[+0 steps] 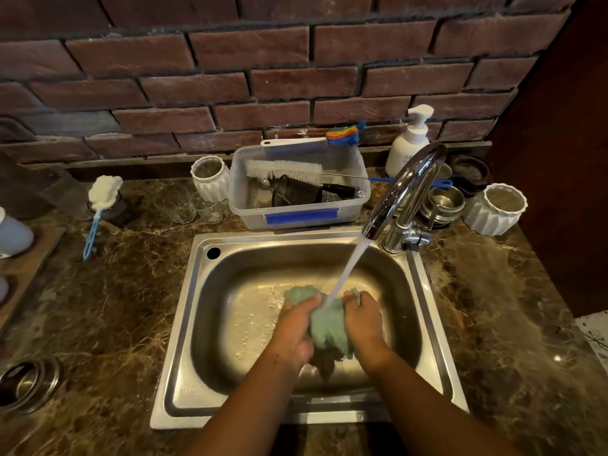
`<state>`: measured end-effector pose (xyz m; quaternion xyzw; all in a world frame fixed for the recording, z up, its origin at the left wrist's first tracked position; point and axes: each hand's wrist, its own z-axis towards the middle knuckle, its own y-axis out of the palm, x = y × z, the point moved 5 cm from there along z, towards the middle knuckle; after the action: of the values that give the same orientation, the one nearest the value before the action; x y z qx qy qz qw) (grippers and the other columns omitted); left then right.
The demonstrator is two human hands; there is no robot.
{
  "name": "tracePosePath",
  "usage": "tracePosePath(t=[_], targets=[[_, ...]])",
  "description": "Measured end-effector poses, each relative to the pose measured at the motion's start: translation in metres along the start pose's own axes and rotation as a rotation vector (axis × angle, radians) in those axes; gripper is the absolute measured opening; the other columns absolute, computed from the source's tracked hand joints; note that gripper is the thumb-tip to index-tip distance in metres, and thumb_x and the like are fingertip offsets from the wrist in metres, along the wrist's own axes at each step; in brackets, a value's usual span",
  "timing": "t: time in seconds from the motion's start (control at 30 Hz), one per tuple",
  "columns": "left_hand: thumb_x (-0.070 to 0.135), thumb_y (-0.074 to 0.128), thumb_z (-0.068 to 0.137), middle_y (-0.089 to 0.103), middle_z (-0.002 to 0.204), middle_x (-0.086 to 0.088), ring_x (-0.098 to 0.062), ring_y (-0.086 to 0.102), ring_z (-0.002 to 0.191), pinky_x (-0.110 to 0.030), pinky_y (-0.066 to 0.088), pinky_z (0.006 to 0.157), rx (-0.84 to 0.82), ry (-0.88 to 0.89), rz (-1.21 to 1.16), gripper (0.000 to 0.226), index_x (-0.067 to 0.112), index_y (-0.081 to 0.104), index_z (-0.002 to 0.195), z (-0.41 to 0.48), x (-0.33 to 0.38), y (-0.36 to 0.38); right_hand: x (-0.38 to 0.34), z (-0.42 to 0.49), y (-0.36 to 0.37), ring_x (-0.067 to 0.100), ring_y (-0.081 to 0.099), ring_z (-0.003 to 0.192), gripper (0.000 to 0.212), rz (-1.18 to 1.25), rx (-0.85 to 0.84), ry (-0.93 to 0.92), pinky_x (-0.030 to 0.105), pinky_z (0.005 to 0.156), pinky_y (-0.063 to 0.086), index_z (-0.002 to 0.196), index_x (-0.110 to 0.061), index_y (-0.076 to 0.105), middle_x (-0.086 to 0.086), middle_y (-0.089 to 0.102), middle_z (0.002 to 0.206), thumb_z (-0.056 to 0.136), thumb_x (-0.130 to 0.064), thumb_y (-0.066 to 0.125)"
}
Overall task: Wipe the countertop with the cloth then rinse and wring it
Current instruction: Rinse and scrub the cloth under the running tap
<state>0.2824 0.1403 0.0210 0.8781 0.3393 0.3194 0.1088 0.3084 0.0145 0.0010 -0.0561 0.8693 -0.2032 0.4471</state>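
Cloth point(330, 325), green and bunched, sits low over the basin of the steel sink point(184, 327), and I see it clamped from both sides: my left hand point(295, 330) is closed around its left part, my right hand point(364, 320) is closed around its right part, the fingers of each curled into the fabric. Water point(348, 269) falls slantwise from the chrome tap point(406, 189) and lands on the cloth between the two hands. Drops and a shallow wet film lie on the sink floor to the left.

Behind the sink, on the marbled brown surface point(108, 304), stands a clear plastic tub point(297, 189) holding a white bottle brush point(283, 170) and dark utensils. Left of the tub are a ribbed white cup point(210, 179) and two clear glasses point(187, 204); further left lies a sponge wand point(98, 205) with a blue handle. Right of the tap are a soap pump bottle point(409, 141), stacked steel bowls point(442, 202) and a second ribbed white cup point(496, 209). A brick wall point(250, 77) backs the whole arrangement. The tap's spout arches over the rear right corner of the sink, just above my right hand.
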Motion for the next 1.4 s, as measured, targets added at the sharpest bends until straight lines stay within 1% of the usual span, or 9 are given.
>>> tracePosePath(t=[0.27, 0.3, 0.43, 0.53, 0.77, 0.9, 1.1, 1.2, 1.4], targets=[[0.029, 0.044, 0.107, 0.066, 0.105, -0.010, -0.026, 0.063, 0.105, -0.039, 0.051, 0.098, 0.069, 0.007, 0.149, 0.039, 0.005, 0.057, 0.135, -0.010, -0.028, -0.003, -0.033, -0.053, 0.026, -0.001, 0.062, 0.064, 0.027, -0.125, 0.050, -0.307, 0.012, 0.057, 0.045, 0.092, -0.028, 0.067, -0.014, 0.067, 0.077, 0.099, -0.050, 0.054], [0.038, 0.042, 0.107, 0.067, 0.103, -0.009, -0.026, 0.065, 0.105, -0.038, 0.054, 0.095, -0.059, -0.154, -0.156, 0.045, 0.008, 0.059, 0.135, -0.007, -0.036, 0.006, -0.033, -0.046, 0.025, 0.001, 0.065, 0.068, 0.026, -0.139, 0.035, -0.318, 0.015, 0.059, 0.049, 0.093, -0.026, 0.067, -0.012, 0.069, 0.079, 0.099, -0.049, 0.055], [0.043, 0.059, 0.099, 0.067, 0.118, -0.030, -0.040, 0.066, 0.112, -0.055, 0.046, 0.107, -0.055, -0.088, 0.125, 0.044, 0.006, 0.070, 0.121, -0.008, -0.020, -0.001, -0.016, -0.002, 0.011, 0.026, 0.068, 0.083, 0.012, -0.120, -0.071, -0.080, 0.036, 0.072, 0.056, 0.088, -0.019, 0.056, 0.003, 0.070, 0.090, 0.099, -0.022, 0.059], [0.009, 0.062, 0.097, 0.070, 0.110, -0.027, -0.035, 0.071, 0.093, -0.044, 0.062, 0.076, -0.071, 0.030, 0.112, 0.026, 0.000, 0.064, 0.121, -0.005, -0.008, -0.007, -0.004, 0.012, 0.006, 0.031, 0.062, 0.088, 0.019, -0.066, -0.091, -0.012, 0.033, 0.074, 0.050, 0.091, -0.012, 0.054, 0.010, 0.065, 0.092, 0.104, -0.026, 0.052], [-0.001, 0.068, 0.093, 0.075, 0.098, -0.014, -0.026, 0.077, 0.077, -0.036, 0.061, 0.059, 0.042, 0.133, 0.265, 0.026, 0.010, 0.058, 0.114, 0.005, 0.013, -0.032, -0.002, -0.004, 0.005, 0.032, 0.074, 0.088, 0.023, 0.762, -0.316, 0.258, 0.041, 0.068, 0.062, 0.111, -0.006, 0.061, 0.021, 0.073, 0.102, 0.105, -0.027, 0.055], [0.013, 0.064, 0.098, 0.072, 0.111, -0.013, -0.027, 0.074, 0.092, -0.034, 0.060, 0.064, 0.150, 0.126, 0.580, 0.032, 0.011, 0.054, 0.128, 0.015, 0.011, -0.029, -0.009, -0.011, 0.007, 0.032, 0.072, 0.092, 0.019, 0.810, -0.353, 0.242, 0.047, 0.078, 0.060, 0.107, -0.011, 0.064, 0.019, 0.071, 0.102, 0.104, -0.028, 0.056], [0.033, 0.069, 0.093, 0.075, 0.110, -0.021, -0.035, 0.071, 0.102, -0.048, 0.054, 0.096, -0.117, -0.317, 0.099, 0.041, 0.000, 0.075, 0.115, 0.008, -0.011, -0.027, -0.008, -0.018, 0.015, 0.034, 0.069, 0.089, 0.041, 0.941, -0.486, 0.508, 0.047, 0.081, 0.057, 0.106, -0.005, 0.071, 0.020, 0.072, 0.092, 0.101, -0.043, 0.055], [0.032, 0.074, 0.091, 0.066, 0.131, -0.024, -0.040, 0.059, 0.126, -0.056, 0.038, 0.115, -0.111, -0.310, 0.011, 0.050, 0.000, 0.066, 0.129, 0.012, -0.019, -0.029, 0.001, -0.015, 0.017, 0.036, 0.067, 0.096, 0.044, 0.911, -0.482, 0.509, 0.049, 0.086, 0.054, 0.117, -0.004, 0.067, 0.023, 0.070, 0.104, 0.102, -0.043, 0.052], [0.013, 0.062, 0.098, 0.068, 0.108, -0.030, -0.041, 0.068, 0.098, -0.056, 0.053, 0.094, 0.000, -0.039, 0.051, 0.011, 0.003, 0.059, 0.101, 0.022, -0.017, -0.039, 0.032, -0.007, 0.016, 0.035, 0.065, 0.092, 0.015, 0.338, -0.098, 0.199, 0.045, 0.084, 0.058, 0.098, -0.003, 0.060, 0.026, 0.067, 0.106, 0.103, -0.016, 0.054]])
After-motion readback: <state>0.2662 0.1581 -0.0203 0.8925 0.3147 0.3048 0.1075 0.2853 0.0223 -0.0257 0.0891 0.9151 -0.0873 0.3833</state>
